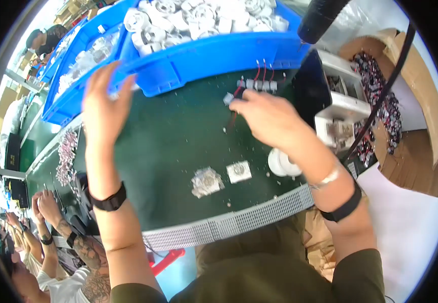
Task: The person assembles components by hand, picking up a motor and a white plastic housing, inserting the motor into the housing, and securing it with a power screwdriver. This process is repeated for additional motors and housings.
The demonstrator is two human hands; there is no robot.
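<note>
My left hand is raised over the left of the bench beside the blue bins, slightly blurred. Its thumb and fingers are spread, and I see nothing held in it. At the back right, my right hand is closed in a pinch on a small grey part with wires. Just beyond its fingers, several small grey parts with red wires lie in a row. White round plastic pieces sit below my right forearm. Nearer the front edge are a white square piece with a round centre and a crumpled silvery-white piece.
A large blue bin of white plastic parts spans the back; another blue bin stands left. A black tool hangs at upper right. Boxes and a carton of wired parts stand right. Co-workers' hands are at left.
</note>
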